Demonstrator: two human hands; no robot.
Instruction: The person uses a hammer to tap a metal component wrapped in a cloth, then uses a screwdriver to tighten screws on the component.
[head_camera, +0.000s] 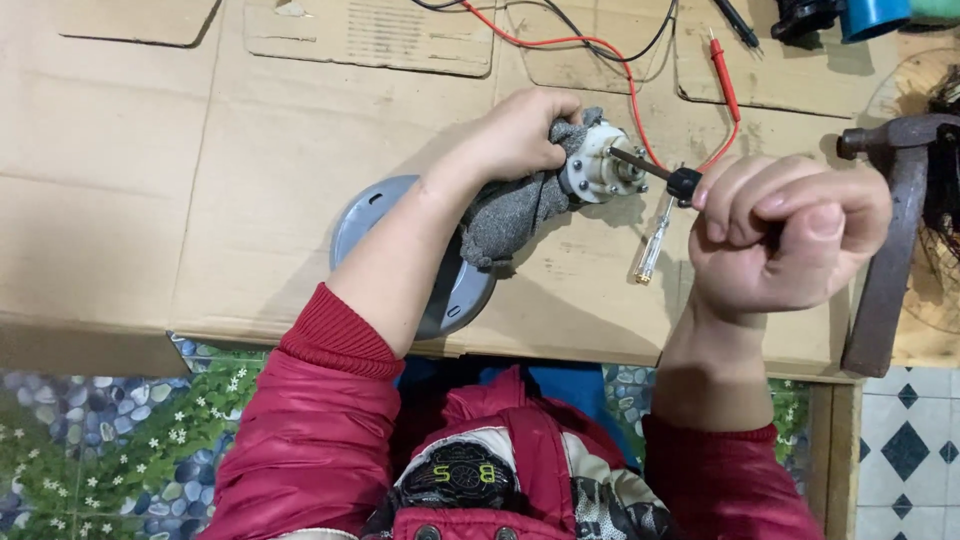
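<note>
The little white motor (598, 165) sat mid-tabletop on cardboard (250, 180), half wrapped in a grey rag (510, 212) that the left hand (520, 135) gripped tight, while the right hand (785, 235) was fisted by the black knob (684, 183) on its shaft, with a screwdriver (652, 248) just below and a hammer (890, 250) off right.
</note>
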